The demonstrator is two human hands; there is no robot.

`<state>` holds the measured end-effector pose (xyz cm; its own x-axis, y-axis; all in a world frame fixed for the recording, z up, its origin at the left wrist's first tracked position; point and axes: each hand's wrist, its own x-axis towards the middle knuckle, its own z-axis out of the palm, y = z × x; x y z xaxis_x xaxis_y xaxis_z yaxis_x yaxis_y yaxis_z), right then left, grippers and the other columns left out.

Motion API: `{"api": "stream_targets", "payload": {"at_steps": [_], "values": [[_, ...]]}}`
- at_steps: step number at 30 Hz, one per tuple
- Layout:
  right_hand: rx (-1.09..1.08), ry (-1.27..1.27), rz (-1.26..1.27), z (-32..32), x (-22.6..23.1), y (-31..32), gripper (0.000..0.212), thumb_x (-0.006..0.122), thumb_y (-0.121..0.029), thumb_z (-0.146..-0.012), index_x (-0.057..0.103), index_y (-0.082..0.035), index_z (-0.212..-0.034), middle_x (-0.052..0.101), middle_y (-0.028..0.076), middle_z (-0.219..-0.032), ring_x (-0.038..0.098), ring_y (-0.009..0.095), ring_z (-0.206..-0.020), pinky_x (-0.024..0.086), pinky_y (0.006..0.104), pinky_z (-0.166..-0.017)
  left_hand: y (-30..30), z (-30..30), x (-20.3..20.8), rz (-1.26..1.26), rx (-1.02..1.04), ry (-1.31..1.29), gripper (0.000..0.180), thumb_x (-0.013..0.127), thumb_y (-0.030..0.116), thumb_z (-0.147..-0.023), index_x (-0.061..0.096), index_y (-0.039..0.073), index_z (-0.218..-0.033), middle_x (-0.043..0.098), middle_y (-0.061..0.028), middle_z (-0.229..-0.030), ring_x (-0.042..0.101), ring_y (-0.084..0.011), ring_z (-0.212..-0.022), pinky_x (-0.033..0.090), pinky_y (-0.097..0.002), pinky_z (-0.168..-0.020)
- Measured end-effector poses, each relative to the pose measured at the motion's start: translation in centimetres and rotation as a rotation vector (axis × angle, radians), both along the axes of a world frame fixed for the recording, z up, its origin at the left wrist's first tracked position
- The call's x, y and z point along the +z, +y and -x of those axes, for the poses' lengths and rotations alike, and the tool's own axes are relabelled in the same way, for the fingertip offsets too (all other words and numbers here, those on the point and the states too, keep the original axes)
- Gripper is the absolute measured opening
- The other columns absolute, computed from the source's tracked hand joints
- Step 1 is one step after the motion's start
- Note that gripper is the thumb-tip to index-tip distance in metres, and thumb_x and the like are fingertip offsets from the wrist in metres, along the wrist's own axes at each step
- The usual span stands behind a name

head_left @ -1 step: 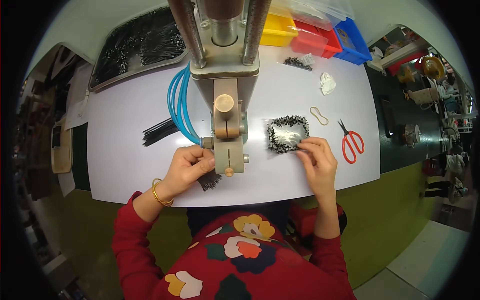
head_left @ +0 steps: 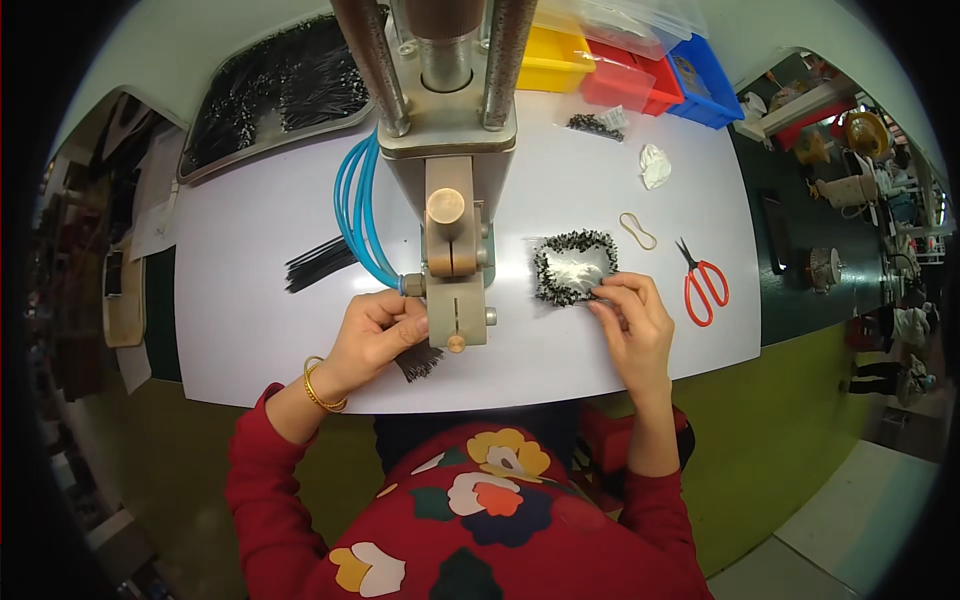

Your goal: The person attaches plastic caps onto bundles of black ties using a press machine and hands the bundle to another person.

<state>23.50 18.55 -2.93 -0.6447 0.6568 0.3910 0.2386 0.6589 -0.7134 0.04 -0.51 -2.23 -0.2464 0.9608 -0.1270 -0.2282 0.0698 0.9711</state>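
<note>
My left hand (head_left: 380,338) is closed at the left side of a metal bench press (head_left: 455,300), its fingertips partly hidden by the press head. From under this hand, a bundle of thin black wires (head_left: 420,363) sticks out toward the table's front edge. My right hand (head_left: 635,325) reaches the right edge of a clear plastic bag (head_left: 578,268) ringed with small black pieces. There its thumb and fingertips draw close together in a pinch; anything between them is too small to make out.
More black wires (head_left: 320,264) lie beside blue air tubing (head_left: 350,205). Red-handled scissors (head_left: 706,290), a rubber band (head_left: 637,232) and crumpled white paper (head_left: 655,167) lie to the right. Behind stand a wire-filled metal tray (head_left: 185,165) and yellow (head_left: 550,62), red (head_left: 660,95) and blue bins (head_left: 715,105).
</note>
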Motion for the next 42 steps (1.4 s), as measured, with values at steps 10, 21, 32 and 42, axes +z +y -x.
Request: {"api": "stream_targets", "payload": {"at_steps": [10,21,32,42], "values": [[-0.025,-0.051,-0.117,0.0,-0.2,-0.3,0.013,0.065,0.004,-0.070,0.062,-0.001,-0.081,0.059,0.007,-0.080,0.056,0.015,-0.060,0.044,0.0237,-0.050,-0.1,-0.6,0.9,-0.005,0.063,0.000,0.016,0.060,0.014,-0.083,0.060,-0.002,-0.080,0.061,-0.0032,-0.073,0.051,-0.0053,-0.065,0.040,-0.0185,-0.059],[0.256,0.382,0.617,5.6,0.6,-6.5,0.005,0.057,0.004,-0.081,0.057,0.005,-0.086,0.055,0.005,-0.086,0.047,0.007,-0.068,0.039,0.0191,-0.060,0.3,-0.2,0.6,0.056,0.051,-0.121,0.013,0.061,0.011,-0.082,0.060,-0.001,-0.076,0.062,-0.0048,-0.073,0.053,-0.0053,-0.065,0.041,-0.0181,-0.058],[0.274,0.383,0.642,7.6,0.4,-8.2,0.010,0.057,-0.005,-0.084,0.055,0.004,-0.085,0.051,0.003,-0.085,0.043,0.007,-0.070,0.035,0.0191,-0.061,0.5,-0.7,0.9,0.038,0.037,-0.146,0.012,0.061,0.010,-0.082,0.060,-0.002,-0.077,0.062,-0.0053,-0.074,0.055,-0.0057,-0.066,0.042,-0.0181,-0.058],[0.217,0.315,0.641,7.6,0.9,-8.1,0.006,0.059,0.007,-0.074,0.058,0.004,-0.079,0.058,0.009,-0.083,0.054,0.017,-0.077,0.045,0.0261,-0.065,0.4,-0.8,0.4,0.045,0.036,-0.002,0.014,0.061,0.011,-0.082,0.059,-0.002,-0.077,0.062,-0.0043,-0.073,0.053,-0.0045,-0.065,0.042,-0.0177,-0.057]]}}
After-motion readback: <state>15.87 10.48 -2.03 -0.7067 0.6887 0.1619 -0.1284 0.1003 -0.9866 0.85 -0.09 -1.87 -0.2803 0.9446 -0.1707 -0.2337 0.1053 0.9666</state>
